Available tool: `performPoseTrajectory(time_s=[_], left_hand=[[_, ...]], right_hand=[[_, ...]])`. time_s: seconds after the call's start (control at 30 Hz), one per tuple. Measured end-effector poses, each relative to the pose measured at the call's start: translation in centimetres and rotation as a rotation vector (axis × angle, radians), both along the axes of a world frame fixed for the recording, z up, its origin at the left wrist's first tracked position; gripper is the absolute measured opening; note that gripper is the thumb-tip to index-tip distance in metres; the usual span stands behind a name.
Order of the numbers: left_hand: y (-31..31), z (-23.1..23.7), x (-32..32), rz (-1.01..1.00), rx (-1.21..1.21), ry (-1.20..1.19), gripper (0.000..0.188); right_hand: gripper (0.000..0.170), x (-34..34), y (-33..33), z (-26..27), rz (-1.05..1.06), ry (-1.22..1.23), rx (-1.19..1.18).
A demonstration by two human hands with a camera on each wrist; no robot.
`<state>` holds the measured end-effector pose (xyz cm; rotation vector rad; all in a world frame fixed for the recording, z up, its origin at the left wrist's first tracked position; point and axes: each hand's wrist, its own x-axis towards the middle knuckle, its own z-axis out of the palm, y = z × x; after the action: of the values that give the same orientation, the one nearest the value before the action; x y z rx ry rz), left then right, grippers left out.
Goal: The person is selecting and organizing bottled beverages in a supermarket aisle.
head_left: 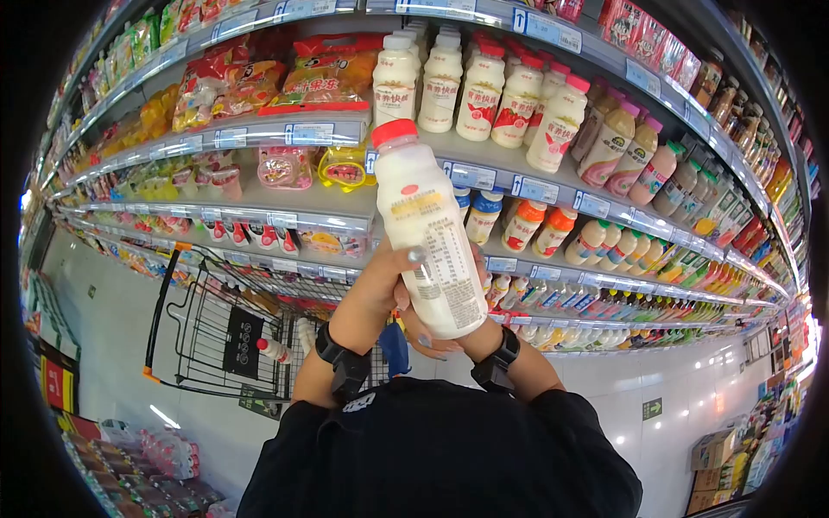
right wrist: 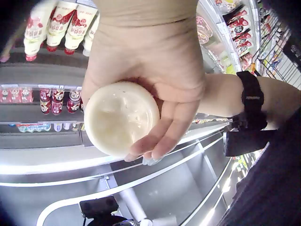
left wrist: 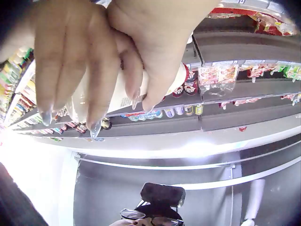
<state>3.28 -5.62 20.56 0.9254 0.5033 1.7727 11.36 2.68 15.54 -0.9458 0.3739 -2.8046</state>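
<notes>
A large white plastic drink bottle (head_left: 427, 220) with a red cap is held up before the shelves, tilted, its cap toward the upper left. The back label, with a printed table and barcode, faces the head camera. My left hand (head_left: 386, 281) grips the bottle's lower left side, thumb across its front. My right hand (right wrist: 153, 70) holds the lower part from the other side, mostly hidden behind the bottle in the head view. The round base of the bottle shows in the right wrist view, with fingers curled beside it. Similar bottles (head_left: 481, 91) with red caps stand on the shelf behind.
A black wire shopping cart (head_left: 186, 324) stands at the left, with a red-capped bottle (head_left: 274, 350) in it. Jelly bags (head_left: 315, 73) lie on the upper left shelf. A shelf edge (head_left: 518, 184) with price tags runs behind the held bottle.
</notes>
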Motion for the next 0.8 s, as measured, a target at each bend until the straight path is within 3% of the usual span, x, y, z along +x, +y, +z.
performPoseTrajectory(time_s=[0.1, 0.2, 0.33, 0.57, 0.77, 0.8], left_hand=[[0.3, -0.9, -0.9, 0.018, 0.002, -0.017, 0.069], [0.5, -0.6, -1.5, -0.012, 0.027, 0.007, 0.069], [0.7, -1.1, -1.4, 0.052, 0.015, 0.033, 0.074], [2.1, -3.8, -2.5, 0.039, -0.001, -0.068, 0.076], [2.2, -3.6, -2.4, 0.002, -0.032, 0.137, 0.071], [2.5, -3.7, -2.6, -0.01, -0.025, 0.167, 0.07]], right_hand=[[0.09, -0.5, 0.4, -1.1, -0.026, -0.097, 0.048], [0.09, -0.5, -0.6, 0.7, 0.11, -0.012, -0.073], [0.091, -1.9, 1.0, -1.1, 0.177, 0.128, 0.075], [0.087, -1.2, 1.0, -0.7, -0.009, 0.021, 0.006], [0.088, -1.9, 1.8, -2.7, 0.123, 0.086, -0.109], [0.092, -2.0, 1.7, -2.2, 0.106, 0.224, -0.069]])
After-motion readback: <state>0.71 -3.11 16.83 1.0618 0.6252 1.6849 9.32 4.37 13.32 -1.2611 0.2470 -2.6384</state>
